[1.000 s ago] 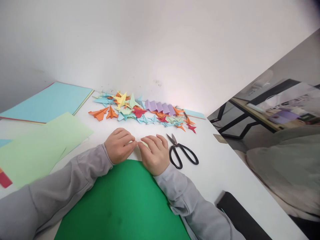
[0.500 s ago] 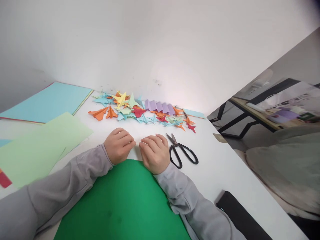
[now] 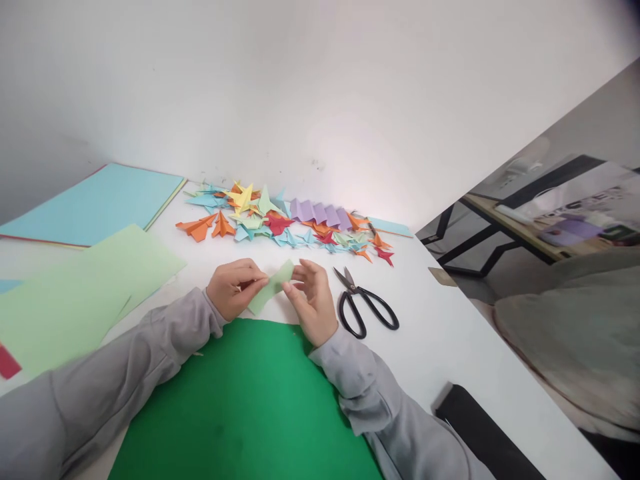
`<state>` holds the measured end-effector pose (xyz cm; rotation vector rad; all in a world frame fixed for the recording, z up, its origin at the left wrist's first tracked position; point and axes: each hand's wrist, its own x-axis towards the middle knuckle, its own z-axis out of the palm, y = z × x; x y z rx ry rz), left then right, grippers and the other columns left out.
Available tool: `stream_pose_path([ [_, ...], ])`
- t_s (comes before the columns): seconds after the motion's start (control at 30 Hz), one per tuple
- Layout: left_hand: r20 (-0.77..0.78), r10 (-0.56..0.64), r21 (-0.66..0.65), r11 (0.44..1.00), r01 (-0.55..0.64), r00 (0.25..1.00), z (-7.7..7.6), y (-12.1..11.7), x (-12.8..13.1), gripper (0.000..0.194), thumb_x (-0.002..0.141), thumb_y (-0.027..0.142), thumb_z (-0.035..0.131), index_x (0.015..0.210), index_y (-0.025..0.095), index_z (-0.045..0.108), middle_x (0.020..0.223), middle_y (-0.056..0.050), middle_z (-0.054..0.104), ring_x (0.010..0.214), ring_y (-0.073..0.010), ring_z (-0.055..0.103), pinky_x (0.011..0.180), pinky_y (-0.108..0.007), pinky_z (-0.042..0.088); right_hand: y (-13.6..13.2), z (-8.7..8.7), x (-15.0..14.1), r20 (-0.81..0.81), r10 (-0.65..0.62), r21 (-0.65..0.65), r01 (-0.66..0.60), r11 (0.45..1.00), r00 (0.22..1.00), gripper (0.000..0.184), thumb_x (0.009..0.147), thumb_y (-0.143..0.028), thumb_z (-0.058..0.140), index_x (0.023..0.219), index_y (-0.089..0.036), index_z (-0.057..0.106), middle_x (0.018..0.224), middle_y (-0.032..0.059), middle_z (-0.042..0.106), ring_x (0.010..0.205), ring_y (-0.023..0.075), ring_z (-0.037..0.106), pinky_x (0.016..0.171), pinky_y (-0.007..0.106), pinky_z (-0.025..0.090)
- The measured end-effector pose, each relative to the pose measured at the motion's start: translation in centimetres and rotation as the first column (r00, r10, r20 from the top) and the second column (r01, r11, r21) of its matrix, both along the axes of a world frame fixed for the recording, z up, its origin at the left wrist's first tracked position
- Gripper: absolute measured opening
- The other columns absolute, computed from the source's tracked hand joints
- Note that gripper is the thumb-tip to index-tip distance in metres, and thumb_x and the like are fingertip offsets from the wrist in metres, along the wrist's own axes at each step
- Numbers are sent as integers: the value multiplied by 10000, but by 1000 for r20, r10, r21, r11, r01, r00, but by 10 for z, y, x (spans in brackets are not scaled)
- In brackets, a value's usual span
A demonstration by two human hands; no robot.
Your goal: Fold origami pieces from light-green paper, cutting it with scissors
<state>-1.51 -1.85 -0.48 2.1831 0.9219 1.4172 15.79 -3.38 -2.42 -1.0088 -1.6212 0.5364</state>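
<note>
A small piece of light green paper (image 3: 273, 288) is held up just beyond the far edge of the green sheet (image 3: 245, 400). My left hand (image 3: 237, 287) pinches its left side between thumb and fingertips. My right hand (image 3: 315, 300) is at the paper's right end, thumb and fingers apart and curved around it; whether they touch it is hard to tell. Black-handled scissors (image 3: 353, 289) lie partly open on the table, right of my right hand.
Folded paper shapes (image 3: 280, 223) in several colours lie along the wall, with a pleated purple strip (image 3: 320, 213) among them. Light green sheets (image 3: 90, 287) and a blue-topped stack of paper (image 3: 100, 203) are at left. A black case (image 3: 485, 433) lies front right.
The light green paper, hidden before, now shows between my hands. My right hand has opened and turned, its fingers spreading away from my left hand. The left keeps its pinch.
</note>
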Motion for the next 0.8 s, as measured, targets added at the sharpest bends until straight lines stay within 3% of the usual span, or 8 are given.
stream_pose_path([
  [0.07, 50, -29, -142, 989, 36, 998, 0, -1, 2, 185, 773, 248, 546, 683, 140, 666, 574, -25, 575, 477, -81, 480, 419, -203, 366, 2, -1, -2, -105, 4, -85, -13, 996, 994, 427, 739, -334, 600, 1108, -211, 424, 936, 66, 572, 819, 162, 582, 619, 283, 486],
  [0.2, 106, 6, -340, 940, 31, 994, -1, 2, 2, 185, 735, 288, 587, 667, 143, 679, 588, -28, 642, 498, -102, 528, 431, -207, 407, 6, 1, 1, -151, -49, -226, 14, 974, 987, 236, 702, -364, 626, 838, -180, 565, 833, 44, 577, 696, 135, 550, 560, 256, 451],
  [0.3, 122, 51, -395, 919, 1, 991, -3, 2, 1, 182, 705, 302, 611, 676, 143, 696, 634, -37, 682, 554, -133, 583, 482, -228, 460, 8, 4, 3, -334, -71, -329, -46, 943, 940, 312, 646, -369, 672, 868, -181, 561, 752, 12, 587, 637, 121, 542, 540, 241, 437],
  [0.4, 113, 75, -440, 898, -18, 991, -3, 2, 2, 201, 707, 323, 602, 717, 154, 712, 664, -37, 698, 593, -156, 612, 516, -246, 490, 7, 6, 3, -397, -29, -426, -156, 891, 918, 241, 647, -372, 673, 734, -165, 585, 576, -27, 560, 506, 91, 498, 484, 218, 391],
  [0.57, 59, 72, -426, 904, -40, 996, -3, 2, 3, 227, 735, 321, 571, 824, 163, 707, 762, -40, 706, 644, -157, 624, 552, -244, 497, 7, 6, 2, -377, -123, -490, -85, 868, 918, 252, 624, -368, 703, 589, -151, 579, 376, -68, 463, 355, 50, 357, 391, 196, 260],
  [0.7, 87, 23, -525, 851, 26, 996, -1, -1, 4, 337, 799, 309, 472, 1057, 139, 607, 478, 40, 552, 335, -74, 448, 341, -191, 358, 12, 4, 5, -454, -193, -490, -62, 870, 870, 272, 598, -378, 719, 583, -147, 578, 357, -71, 457, 329, 43, 335, 362, 189, 209],
  [0.8, 119, 32, -562, 826, 40, 992, 1, -2, 5, 325, 781, 290, 492, 1035, 111, 589, 390, 88, 413, 292, -52, 357, 326, -176, 300, 14, 3, 5, -522, -218, -490, -81, 868, 825, 284, 577, -373, 733, 569, -145, 564, 363, -71, 468, 320, 35, 327, 349, 182, 190],
])
